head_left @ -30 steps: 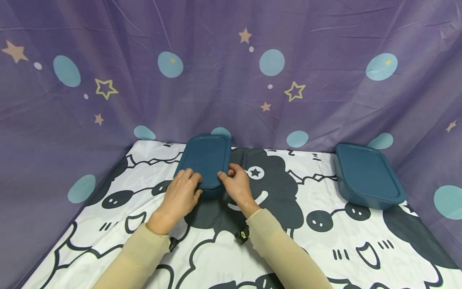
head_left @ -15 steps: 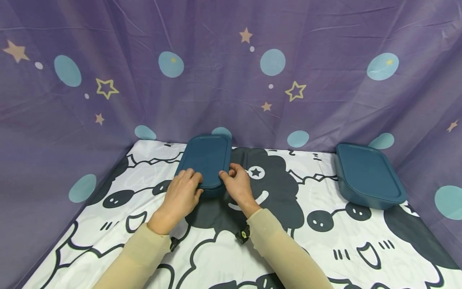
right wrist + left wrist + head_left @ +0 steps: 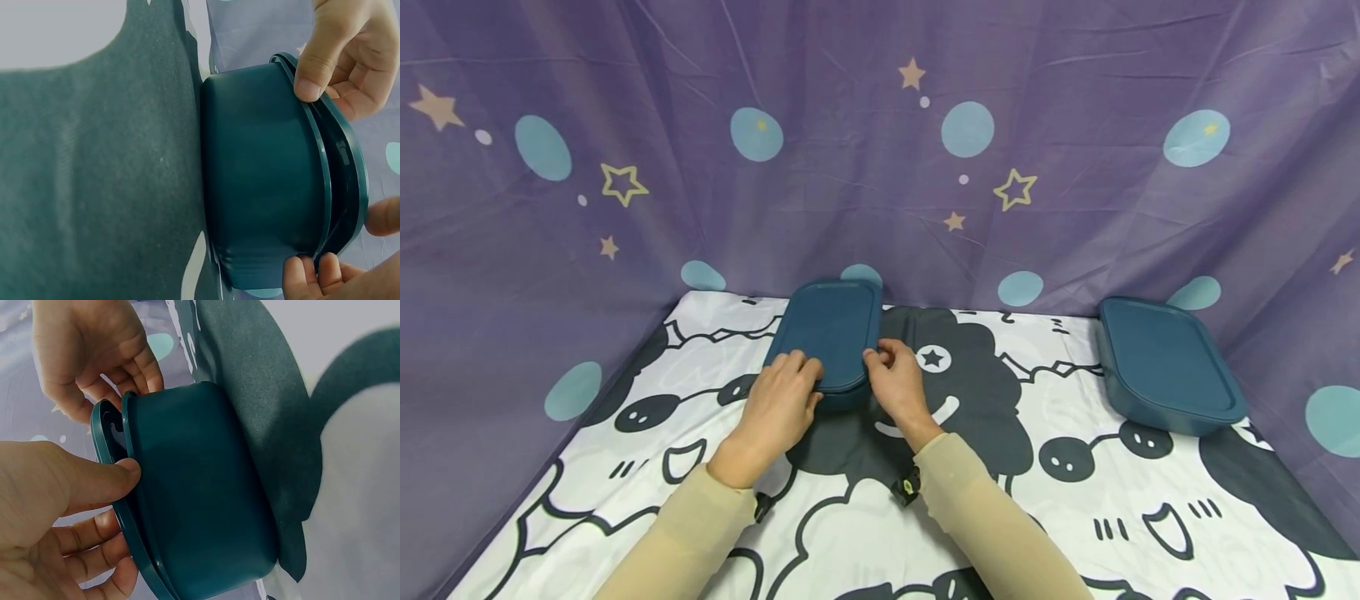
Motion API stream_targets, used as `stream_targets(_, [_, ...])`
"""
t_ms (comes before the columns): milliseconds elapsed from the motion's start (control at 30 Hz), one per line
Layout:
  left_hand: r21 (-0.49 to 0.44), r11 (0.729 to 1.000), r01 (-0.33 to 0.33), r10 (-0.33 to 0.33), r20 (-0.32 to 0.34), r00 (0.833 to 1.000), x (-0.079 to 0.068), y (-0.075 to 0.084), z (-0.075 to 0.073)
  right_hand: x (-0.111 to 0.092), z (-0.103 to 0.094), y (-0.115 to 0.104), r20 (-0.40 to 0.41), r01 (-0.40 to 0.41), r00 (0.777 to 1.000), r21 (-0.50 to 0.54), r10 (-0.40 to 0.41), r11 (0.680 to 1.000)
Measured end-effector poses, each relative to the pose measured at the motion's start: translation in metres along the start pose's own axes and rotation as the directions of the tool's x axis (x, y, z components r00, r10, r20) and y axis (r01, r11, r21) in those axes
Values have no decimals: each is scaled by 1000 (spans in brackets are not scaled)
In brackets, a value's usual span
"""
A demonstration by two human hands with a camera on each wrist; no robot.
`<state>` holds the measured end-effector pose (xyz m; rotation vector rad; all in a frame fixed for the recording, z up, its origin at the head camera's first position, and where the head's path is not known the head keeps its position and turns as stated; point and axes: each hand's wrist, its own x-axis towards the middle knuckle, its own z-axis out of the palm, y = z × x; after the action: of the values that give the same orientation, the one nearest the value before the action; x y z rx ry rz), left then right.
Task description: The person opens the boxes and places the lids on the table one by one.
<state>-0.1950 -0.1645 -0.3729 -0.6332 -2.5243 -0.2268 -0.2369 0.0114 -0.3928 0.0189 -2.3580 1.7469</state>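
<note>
Cloth-covered table (image 3: 850,533), seemingly; left box (image 3: 831,329), right box (image 3: 1172,362) atop.

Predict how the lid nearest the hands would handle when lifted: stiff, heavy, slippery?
The lid is likely more stiff than floppy: its rim looks smoothly shaped where it stands off the box. It's probably light, looking shallow beside the box, and perhaps slippery, given its smooth surface.

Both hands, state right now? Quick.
Left hand: closed, holding the lid of the nearer box at its near edge.
Right hand: closed, appears to pinch the same lid along its right edge.
</note>
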Motion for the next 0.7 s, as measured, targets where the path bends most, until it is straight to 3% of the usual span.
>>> stream_targets(467, [-9, 1000, 3, -3, -2, 1000, -1, 1, -1, 6, -3, 6, -6, -72, 997, 129, 73, 989])
stream_targets(700, [-10, 1000, 8, -8, -13, 1000, 0, 1, -2, 7, -3, 8, 15, -88, 996, 140, 87, 986])
